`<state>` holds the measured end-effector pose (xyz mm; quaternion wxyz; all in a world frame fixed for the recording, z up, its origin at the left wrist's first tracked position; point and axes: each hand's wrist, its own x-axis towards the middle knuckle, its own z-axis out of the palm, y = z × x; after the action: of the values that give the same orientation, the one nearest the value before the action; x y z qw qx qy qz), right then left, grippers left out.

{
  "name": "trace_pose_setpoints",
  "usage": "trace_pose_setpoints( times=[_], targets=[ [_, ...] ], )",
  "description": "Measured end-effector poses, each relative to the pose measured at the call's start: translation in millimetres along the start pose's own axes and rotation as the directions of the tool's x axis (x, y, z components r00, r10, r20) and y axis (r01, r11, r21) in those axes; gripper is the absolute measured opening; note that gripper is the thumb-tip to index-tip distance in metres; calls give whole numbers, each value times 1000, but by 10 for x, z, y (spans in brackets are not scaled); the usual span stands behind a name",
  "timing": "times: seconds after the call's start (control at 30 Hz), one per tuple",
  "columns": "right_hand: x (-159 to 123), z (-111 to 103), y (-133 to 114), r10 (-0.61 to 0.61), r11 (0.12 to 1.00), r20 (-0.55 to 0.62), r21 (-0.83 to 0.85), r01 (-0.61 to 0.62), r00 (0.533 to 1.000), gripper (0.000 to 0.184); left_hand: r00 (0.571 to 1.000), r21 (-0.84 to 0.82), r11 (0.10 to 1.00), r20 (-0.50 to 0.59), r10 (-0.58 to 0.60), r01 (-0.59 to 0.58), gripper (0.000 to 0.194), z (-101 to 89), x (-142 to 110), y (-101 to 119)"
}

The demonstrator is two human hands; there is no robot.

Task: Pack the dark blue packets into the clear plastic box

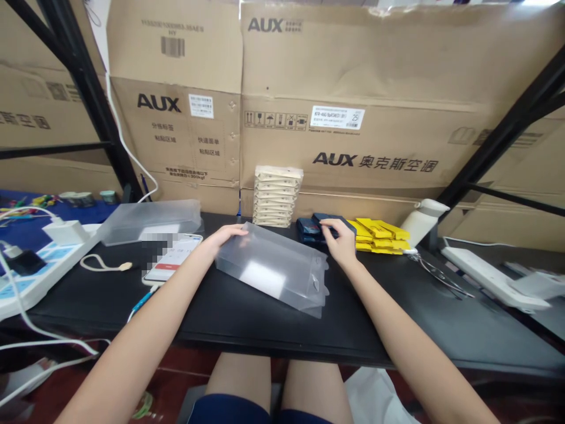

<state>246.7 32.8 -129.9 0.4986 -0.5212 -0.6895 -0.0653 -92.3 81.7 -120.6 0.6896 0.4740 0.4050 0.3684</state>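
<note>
A clear plastic box (278, 259) lies tilted on the black table, its flapped end toward the right. My left hand (229, 234) grips its far left end, fingers over the top edge. Past the box's right end, my right hand (339, 238) reaches to the dark blue packets (309, 228), its thumb and fingers closed at the edge of one. Right beside that hand lie stacked yellow packets (382, 235). Behind the box stands a tall stack of cream-coloured packets (277, 197).
Another clear plastic box (150, 222) lies at the left, near a phone (172, 259) and a power strip (48, 265). A white bottle (424, 222), glasses (441, 275) and a white power strip (489, 277) are at the right. Cardboard (353, 70) walls the back.
</note>
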Motion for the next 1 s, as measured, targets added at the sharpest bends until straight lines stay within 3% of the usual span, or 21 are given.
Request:
trace_pose_setpoints(
  times=[0.13,0.33,0.47,0.63,0.87,1.0],
  targets=[
    [-6,62,45,-147,983,202,-79,166,968,35,1000,86,996,-4,10,-9,39,11,7,-48],
    [-81,274,117,-201,952,362,-148,269,911,33,997,112,994,79,11,-20,43,71,11,-82],
    [-109,319,80,-189,943,348,-198,269,918,28,997,101,995,76,16,-23,40,113,-26,-76],
    [-125,332,76,-154,942,306,-240,233,939,38,998,112,994,68,5,-13,38,120,-58,-61],
    [-139,376,58,-164,954,226,-210,213,960,27,997,117,993,73,15,-23,40,89,9,-86],
    [-129,368,57,-145,970,124,-176,165,982,22,997,113,993,79,25,-34,40,72,42,-105]
  ],
)
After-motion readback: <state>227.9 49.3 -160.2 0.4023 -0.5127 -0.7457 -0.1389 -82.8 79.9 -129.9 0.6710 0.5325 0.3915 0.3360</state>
